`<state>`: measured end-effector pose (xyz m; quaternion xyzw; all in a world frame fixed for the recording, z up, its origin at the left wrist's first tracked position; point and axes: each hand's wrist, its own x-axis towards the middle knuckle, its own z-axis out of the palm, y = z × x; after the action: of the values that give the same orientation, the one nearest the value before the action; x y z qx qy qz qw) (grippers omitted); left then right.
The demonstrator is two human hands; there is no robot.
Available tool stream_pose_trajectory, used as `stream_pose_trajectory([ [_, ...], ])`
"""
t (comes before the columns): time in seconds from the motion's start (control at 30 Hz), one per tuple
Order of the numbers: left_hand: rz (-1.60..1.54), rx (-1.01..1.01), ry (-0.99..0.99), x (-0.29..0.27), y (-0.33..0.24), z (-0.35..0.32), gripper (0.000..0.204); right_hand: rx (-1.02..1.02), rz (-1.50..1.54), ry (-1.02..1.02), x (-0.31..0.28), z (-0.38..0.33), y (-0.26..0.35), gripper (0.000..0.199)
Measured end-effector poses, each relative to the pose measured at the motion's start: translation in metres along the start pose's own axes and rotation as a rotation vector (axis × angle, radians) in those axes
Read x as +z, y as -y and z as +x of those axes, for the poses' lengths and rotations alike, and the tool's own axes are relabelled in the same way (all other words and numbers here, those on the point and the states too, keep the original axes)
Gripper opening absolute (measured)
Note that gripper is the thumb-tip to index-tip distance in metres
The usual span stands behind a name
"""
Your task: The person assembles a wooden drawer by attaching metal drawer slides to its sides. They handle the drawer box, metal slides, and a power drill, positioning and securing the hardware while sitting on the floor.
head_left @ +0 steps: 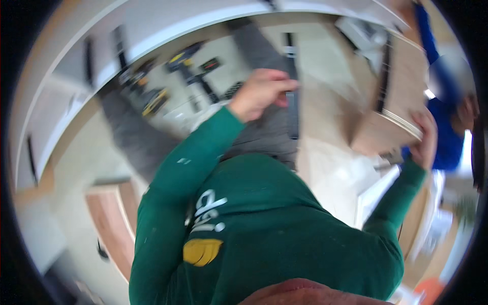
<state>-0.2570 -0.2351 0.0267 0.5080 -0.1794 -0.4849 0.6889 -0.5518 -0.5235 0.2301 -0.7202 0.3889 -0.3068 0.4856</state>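
My left hand (262,94) is closed on a long, narrow dark metal drawer slide (293,114), held upright in the view over my right leg. Its thumb and fingers pinch the strip near the middle. On the right, my right hand (424,137) grips the near corner of a light wooden drawer box (406,76), fingers over its edge. A dark strip (385,76) runs along that box's left side. The box is tilted, and part of my right hand's grip is hidden.
Between my legs lie a yellow-and-black cordless drill (178,61), a second power tool (155,101) and a black battery pack (209,64). A white cabinet panel (162,25) with dark rails curves across the top. Another wooden box (109,213) stands left. A person in blue (447,127) is at right.
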Motion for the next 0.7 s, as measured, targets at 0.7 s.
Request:
stream_pose_trajectory([
  [0.7, -0.500, 0.601, -0.837, -0.146, 0.031, -0.243, 0.015, -0.503, -0.252, -0.366, 0.065, 0.084, -0.018, 0.034],
])
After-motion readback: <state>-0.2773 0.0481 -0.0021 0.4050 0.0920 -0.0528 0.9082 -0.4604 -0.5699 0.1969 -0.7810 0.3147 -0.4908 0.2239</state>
